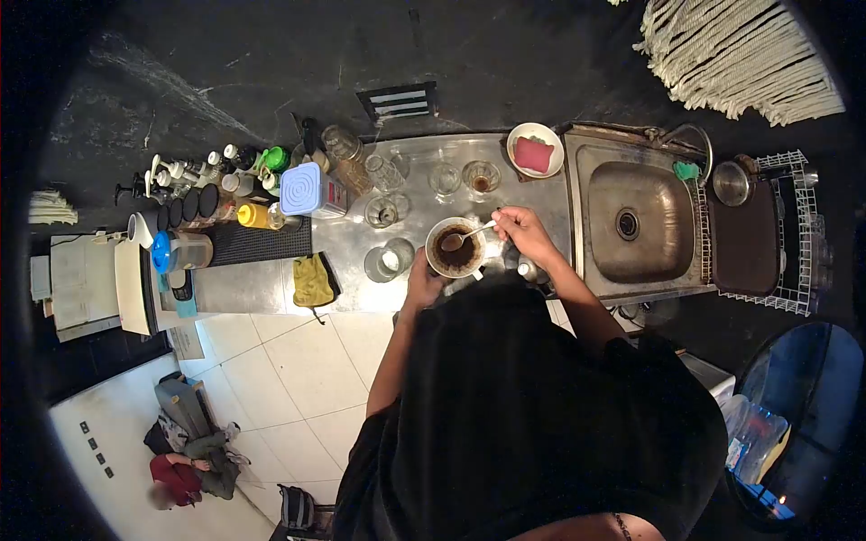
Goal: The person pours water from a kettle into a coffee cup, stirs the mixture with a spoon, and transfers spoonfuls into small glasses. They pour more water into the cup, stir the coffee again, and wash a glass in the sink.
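My left hand (pixel 424 283) is closed around the left side of a white cup (pixel 433 231) with a small handle at its lower right. Dark brown residue, like coffee grounds, coats the cup's inside. In my right hand (pixel 526 234) is a metal spoon (pixel 474 231), pinched by its handle, with its bowl down inside the cup. A glass jar (pixel 383 262) stands left of my left hand. Beyond the cup are several drinking glasses, one a glass (pixel 481 176) with brown liquid in the bottom.
A steel sink (pixel 591 216) and a wire dish rack (pixel 801 234) are on the right. A white bowl (pixel 520 135) holds a red sponge. Leftward stand a lidded container (pixel 308 191), a yellow cloth (pixel 313 281) and several bottles. A person in red (pixel 176 478) sits at lower left.
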`<state>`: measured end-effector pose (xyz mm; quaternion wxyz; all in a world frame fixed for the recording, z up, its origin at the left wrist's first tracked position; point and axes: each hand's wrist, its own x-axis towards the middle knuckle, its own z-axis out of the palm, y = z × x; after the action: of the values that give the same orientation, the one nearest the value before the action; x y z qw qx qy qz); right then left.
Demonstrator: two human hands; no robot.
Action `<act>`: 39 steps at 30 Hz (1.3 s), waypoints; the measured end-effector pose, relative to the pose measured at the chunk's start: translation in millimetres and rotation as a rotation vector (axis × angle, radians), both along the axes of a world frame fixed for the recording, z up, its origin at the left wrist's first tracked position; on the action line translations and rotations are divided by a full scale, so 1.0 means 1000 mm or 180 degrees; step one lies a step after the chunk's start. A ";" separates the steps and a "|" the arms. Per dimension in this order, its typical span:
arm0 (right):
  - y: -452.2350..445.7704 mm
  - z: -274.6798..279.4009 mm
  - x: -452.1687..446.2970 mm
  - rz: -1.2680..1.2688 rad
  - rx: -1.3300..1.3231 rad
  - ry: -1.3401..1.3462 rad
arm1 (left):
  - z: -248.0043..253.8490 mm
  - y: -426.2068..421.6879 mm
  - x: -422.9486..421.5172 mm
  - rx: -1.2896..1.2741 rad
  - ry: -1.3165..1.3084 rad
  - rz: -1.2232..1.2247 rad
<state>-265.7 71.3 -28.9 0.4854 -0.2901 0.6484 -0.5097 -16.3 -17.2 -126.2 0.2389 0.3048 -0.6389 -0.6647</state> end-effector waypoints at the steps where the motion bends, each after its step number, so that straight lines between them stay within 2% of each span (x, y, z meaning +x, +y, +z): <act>1: 0.000 0.000 -0.001 -0.0002 0.0001 0.0000 | -0.003 -0.001 0.001 -0.0060 0.0024 -0.0008; 5: 0.000 0.008 -0.002 0.0036 -0.0061 -0.0094 | -0.015 -0.003 0.002 -0.0240 0.0019 -0.0049; 11: -0.003 0.017 -0.003 0.0008 -0.0071 -0.0103 | 0.006 0.001 -0.004 -0.0070 0.0131 0.0019; 14: -0.005 0.024 -0.005 0.0043 -0.0111 -0.0053 | -0.017 -0.001 0.001 -0.0138 0.0033 0.0004; 17: -0.008 0.024 -0.009 0.0042 -0.0129 -0.0047 | -0.006 -0.002 0.000 -0.0170 -0.0153 -0.0041; 24: -0.026 0.035 -0.025 -0.0084 -0.0231 -0.0169 | -0.011 0.000 0.000 -0.0029 0.0029 0.0115; 26: -0.036 0.027 -0.033 -0.0107 -0.0307 -0.0211 | 0.000 -0.002 0.002 -0.0355 -0.0118 -0.0016; 34: -0.081 -0.009 -0.051 -0.0439 -0.0339 0.0056 | -0.006 -0.002 0.002 -0.0419 -0.0150 -0.0007; 36: -0.088 -0.022 -0.051 -0.0442 -0.0277 0.0454 | 0.000 -0.002 0.002 -0.0458 -0.0083 0.0027; 37: -0.091 -0.029 -0.051 -0.0431 -0.0394 0.0785 | 0.010 0.000 0.001 -0.0228 -0.0259 0.0040; 38: -0.093 -0.036 -0.051 -0.0428 -0.0405 0.0784 | 0.012 -0.002 0.001 -0.0238 -0.0259 0.0046; 39: -0.095 -0.033 -0.047 -0.0421 -0.0385 0.1365 | 0.006 -0.002 0.002 -0.0267 -0.0252 0.0034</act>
<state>-312.6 -24.0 -61.5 0.2838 -0.3772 0.7226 -0.5050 -14.7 -19.0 -120.7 0.2295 0.3240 -0.6736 -0.6234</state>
